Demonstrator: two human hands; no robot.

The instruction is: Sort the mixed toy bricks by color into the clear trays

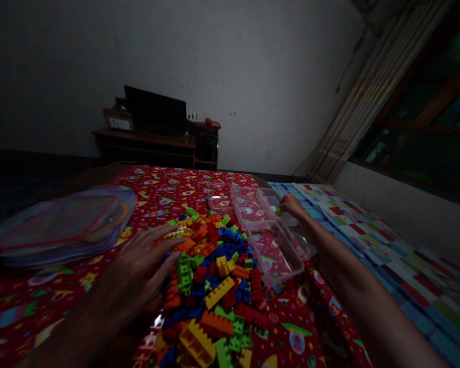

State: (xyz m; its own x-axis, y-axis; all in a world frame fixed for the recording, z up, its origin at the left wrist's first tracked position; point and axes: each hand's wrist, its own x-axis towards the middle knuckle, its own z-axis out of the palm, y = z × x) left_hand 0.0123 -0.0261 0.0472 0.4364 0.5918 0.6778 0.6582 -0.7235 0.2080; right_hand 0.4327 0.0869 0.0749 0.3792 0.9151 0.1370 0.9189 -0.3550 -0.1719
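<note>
A heap of colourful toy building blocks (214, 271) lies on the red patterned cloth (299, 317). Over its left side is my left hand (141, 266), fingers spread, touching or just above the blocks. My right hand (289, 203) is closed above a clear plastic container (270, 202) at the back right, and a small green piece (279, 212) shows just beneath it. Whether its fingers still hold anything is hidden. In front of that container stands another clear container (275, 250), with no blocks visible in it.
Stacked clear plastic lids or bags (65, 225) lie at the left. Beyond the cloth, a low desk (149, 138) carries a dark monitor (155, 110) and a red phone (212, 123). A checkered bedspread (387, 240) spreads at the right, below a curtain (341, 122).
</note>
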